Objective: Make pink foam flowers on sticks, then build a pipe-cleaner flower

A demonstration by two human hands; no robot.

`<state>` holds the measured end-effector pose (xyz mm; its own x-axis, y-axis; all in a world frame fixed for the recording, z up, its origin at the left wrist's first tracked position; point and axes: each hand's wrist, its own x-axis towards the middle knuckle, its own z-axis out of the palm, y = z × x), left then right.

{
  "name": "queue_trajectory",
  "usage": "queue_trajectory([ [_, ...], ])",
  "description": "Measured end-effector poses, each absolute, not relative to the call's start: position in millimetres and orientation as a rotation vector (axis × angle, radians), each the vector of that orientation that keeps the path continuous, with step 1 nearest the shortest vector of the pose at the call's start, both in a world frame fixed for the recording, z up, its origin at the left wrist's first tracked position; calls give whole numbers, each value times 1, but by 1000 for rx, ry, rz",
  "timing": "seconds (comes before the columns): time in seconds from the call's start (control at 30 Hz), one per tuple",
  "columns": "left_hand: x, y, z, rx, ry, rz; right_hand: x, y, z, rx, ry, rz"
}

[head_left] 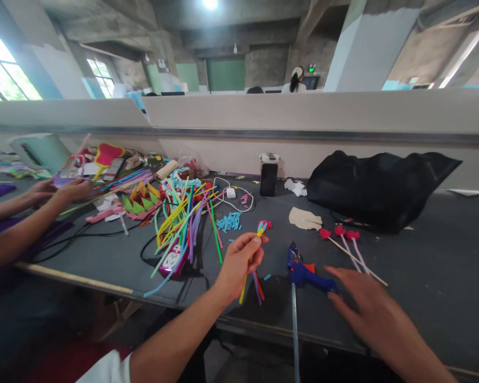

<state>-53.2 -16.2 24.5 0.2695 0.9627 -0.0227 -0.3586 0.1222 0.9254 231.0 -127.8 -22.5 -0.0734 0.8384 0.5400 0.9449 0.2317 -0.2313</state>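
My left hand [241,263] pinches a small pipe-cleaner flower [260,230] with light blue at its top and yellow below. Just behind it is some pink-red fuzzy material; whether they touch I cannot tell. Yellow, purple and red stems [257,287] show below the hand. My right hand [363,303] is open, fingers apart, beside the handle of a blue hot glue gun [303,272]. The gun lies on its side with a long clear glue stick [295,324] reaching past the table edge. Three red-headed flowers [340,232] on stems lie beyond my right hand.
Cut blue pieces [229,222] and a heap of pipe cleaners [179,213] lie left of centre, by a purple power strip [173,260]. A black bag [375,186] and a phone [269,179] stand at the back. Another person's hands [69,186] work at far left.
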Motion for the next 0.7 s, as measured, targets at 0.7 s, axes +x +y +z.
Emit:
queue_trajectory([
  [0.7, -51, -20, 20, 998, 798, 1050, 206, -85, 2, -1278, -1136, 767],
])
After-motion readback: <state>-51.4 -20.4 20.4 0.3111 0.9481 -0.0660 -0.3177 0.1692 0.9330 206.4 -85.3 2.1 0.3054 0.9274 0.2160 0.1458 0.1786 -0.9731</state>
